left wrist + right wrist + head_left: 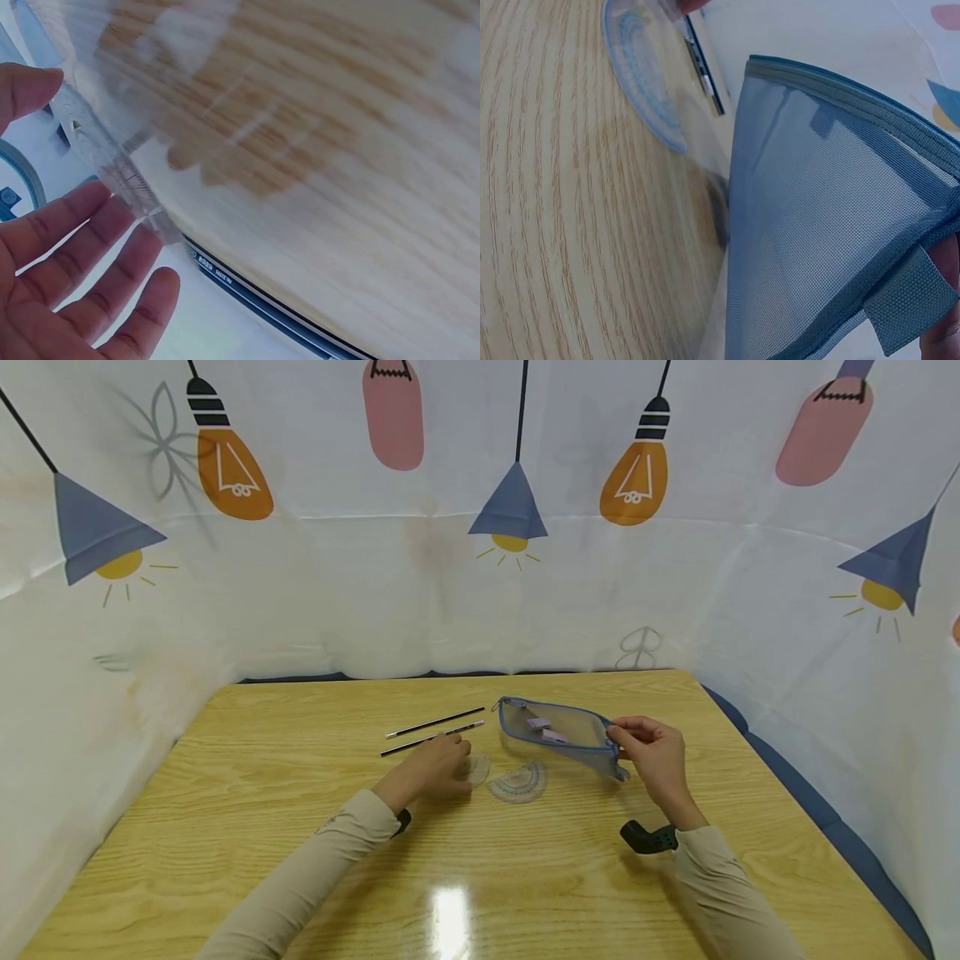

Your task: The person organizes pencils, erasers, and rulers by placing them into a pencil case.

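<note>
My right hand pinches the right end of a grey-blue mesh pencil case, its blue-rimmed mouth spread wide. Inside lie two small lilac blocks, perhaps erasers. Over on the left, my left hand reaches down to a clear protractor. In the left wrist view, its fingertips touch the protractor's edge, while the thumb stands apart. Between the hands, a second clear protractor lies flat on the table. Beyond the left hand are two dark pencils, roughly parallel.
Everything rests on a glossy wood-grain table. A white curtain printed with lamps and bulbs hangs behind and along both sides. Dark blue cloth borders the table's right edge. A black wrist strap is on the right arm.
</note>
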`<state>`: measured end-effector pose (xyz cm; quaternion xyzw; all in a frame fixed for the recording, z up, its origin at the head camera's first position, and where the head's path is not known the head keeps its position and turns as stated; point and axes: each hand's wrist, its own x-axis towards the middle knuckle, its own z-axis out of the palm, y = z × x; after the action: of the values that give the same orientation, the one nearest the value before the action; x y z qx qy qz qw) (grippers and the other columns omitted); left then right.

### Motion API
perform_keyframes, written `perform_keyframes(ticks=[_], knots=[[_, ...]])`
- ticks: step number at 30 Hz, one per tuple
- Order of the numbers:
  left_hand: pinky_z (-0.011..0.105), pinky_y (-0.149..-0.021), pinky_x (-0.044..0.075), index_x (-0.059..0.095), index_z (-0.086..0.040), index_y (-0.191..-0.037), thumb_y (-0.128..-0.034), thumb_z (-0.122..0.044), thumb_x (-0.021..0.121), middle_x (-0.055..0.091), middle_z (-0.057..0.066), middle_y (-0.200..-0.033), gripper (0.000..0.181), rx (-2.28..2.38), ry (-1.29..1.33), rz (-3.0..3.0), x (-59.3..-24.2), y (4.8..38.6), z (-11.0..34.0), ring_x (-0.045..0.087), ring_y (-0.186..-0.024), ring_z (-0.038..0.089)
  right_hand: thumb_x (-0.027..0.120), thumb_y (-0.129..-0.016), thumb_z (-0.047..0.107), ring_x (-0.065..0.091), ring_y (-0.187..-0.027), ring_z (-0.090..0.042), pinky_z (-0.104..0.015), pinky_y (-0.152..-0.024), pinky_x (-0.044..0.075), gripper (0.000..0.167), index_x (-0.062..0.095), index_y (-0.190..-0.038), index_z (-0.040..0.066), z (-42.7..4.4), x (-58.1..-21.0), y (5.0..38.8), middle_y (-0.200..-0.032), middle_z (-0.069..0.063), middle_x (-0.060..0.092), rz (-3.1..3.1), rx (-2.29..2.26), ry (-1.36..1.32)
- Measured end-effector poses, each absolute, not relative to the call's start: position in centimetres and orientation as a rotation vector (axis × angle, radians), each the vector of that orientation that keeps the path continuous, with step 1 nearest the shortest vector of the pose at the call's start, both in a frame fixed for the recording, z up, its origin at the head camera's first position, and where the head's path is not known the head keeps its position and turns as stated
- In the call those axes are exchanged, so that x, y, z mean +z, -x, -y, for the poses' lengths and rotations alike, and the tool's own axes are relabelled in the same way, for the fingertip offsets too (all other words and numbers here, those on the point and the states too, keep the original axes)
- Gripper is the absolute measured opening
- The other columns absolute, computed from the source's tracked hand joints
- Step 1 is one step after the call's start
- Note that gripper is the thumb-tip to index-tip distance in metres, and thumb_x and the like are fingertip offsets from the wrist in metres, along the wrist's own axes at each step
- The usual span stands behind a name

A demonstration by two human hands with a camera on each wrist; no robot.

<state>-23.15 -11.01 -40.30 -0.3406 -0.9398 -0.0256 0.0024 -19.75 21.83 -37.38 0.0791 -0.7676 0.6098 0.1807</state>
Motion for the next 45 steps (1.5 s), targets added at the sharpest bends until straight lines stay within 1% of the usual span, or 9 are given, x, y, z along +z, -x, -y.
perform_keyframes(ticks=[8,19,24,27,31,34,37,41,45], knots=[[0.038,-0.066,0.052,0.064,0.002,-0.107,-0.0812,-0.034,0.074,0.061,0.013,-0.096,0.046,-0.172,1.071,2.883,-39.9,23.3,11.0,0.058,-0.081,0.028,0.068,-0.088,-0.002,0.066,-0.068,-0.009,-0.028,-0.059,0.056,0.017,0.067,-0.1,-0.015,-21.9,-37.5,19.7,-0.078,-0.01,0.07,2.14,1.727,-0.216],[0.04,-0.074,0.052,0.062,0.002,-0.115,-0.0828,-0.033,0.072,0.06,0.015,-0.107,0.048,-0.268,1.055,2.844,-39.7,23.3,10.8,0.058,-0.092,0.03,0.07,-0.087,0.0,0.065,-0.064,-0.009,-0.025,-0.058,0.055,0.018,0.069,-0.098,-0.014,-21.5,-37.5,19.7,-0.076,-0.007,0.07,2.105,1.722,-0.09],[0.04,-0.076,0.05,0.062,0.002,-0.117,-0.0822,-0.034,0.07,0.06,0.016,-0.107,0.051,-0.256,1.056,2.804,-39.3,23.3,10.7,0.056,-0.091,0.03,0.071,-0.086,0.001,0.065,-0.064,-0.009,-0.025,-0.057,0.055,0.018,0.069,-0.097,-0.013,-21.3,-37.5,19.8,-0.076,-0.008,0.07,2.101,1.719,-0.067],[0.039,-0.075,0.049,0.063,0.002,-0.117,-0.0818,-0.034,0.069,0.06,0.015,-0.105,0.051,-0.229,1.074,2.771,-39.2,23.4,10.7,0.055,-0.086,0.028,0.071,-0.086,0.001,0.065,-0.064,-0.009,-0.025,-0.057,0.055,0.018,0.069,-0.097,-0.013,-21.2,-37.6,19.9,-0.076,-0.009,0.07,2.103,1.725,-0.063],[0.037,-0.068,0.047,0.063,0.0,-0.115,-0.0813,-0.035,0.07,0.059,0.013,-0.102,0.049,-0.201,1.094,2.741,-39.1,23.3,10.6,0.052,-0.08,0.025,0.071,-0.086,0.001,0.065,-0.063,-0.009,-0.025,-0.058,0.055,0.018,0.069,-0.097,-0.013,-21.2,-37.6,19.9,-0.077,-0.009,0.07,2.106,1.727,-0.059],[0.037,-0.066,0.047,0.063,-0.001,-0.114,-0.0812,-0.037,0.07,0.058,0.012,-0.101,0.049,-0.185,1.095,2.735,-38.9,23.3,10.5,0.051,-0.079,0.024,0.071,-0.086,0.001,0.065,-0.063,-0.008,-0.025,-0.058,0.055,0.018,0.069,-0.098,-0.013,-21.2,-37.6,19.9,-0.077,-0.01,0.07,2.112,1.724,-0.063],[0.04,-0.067,0.048,0.063,-0.002,-0.116,-0.0814,-0.038,0.07,0.058,0.012,-0.103,0.05,-0.176,1.081,2.744,-38.8,23.2,10.4,0.053,-0.084,0.027,0.071,-0.087,0.001,0.065,-0.063,-0.008,-0.026,-0.058,0.055,0.018,0.069,-0.098,-0.013,-21.2,-37.6,19.8,-0.077,-0.012,0.07,2.116,1.72,-0.075],[0.045,-0.074,0.047,0.063,-0.005,-0.117,-0.0811,-0.038,0.069,0.058,0.011,-0.107,0.049,-0.176,1.047,2.77,-38.4,23.1,10.2,0.054,-0.093,0.029,0.071,-0.087,0.001,0.065,-0.064,-0.008,-0.027,-0.058,0.055,0.017,0.069,-0.097,-0.013,-21.2,-37.6,19.8,-0.077,-0.012,0.07,2.12,1.715,-0.084],[0.044,-0.074,0.044,0.063,-0.008,-0.117,-0.0806,-0.039,0.068,0.057,0.007,-0.106,0.048,-0.16,1.02,2.8,-37.9,23.0,10.0,0.051,-0.09,0.025,0.071,-0.087,0.001,0.065,-0.064,-0.008,-0.028,-0.058,0.056,0.017,0.069,-0.097,-0.013,-21.1,-37.5,19.8,-0.075,-0.008,0.07,2.122,1.714,-0.086]])
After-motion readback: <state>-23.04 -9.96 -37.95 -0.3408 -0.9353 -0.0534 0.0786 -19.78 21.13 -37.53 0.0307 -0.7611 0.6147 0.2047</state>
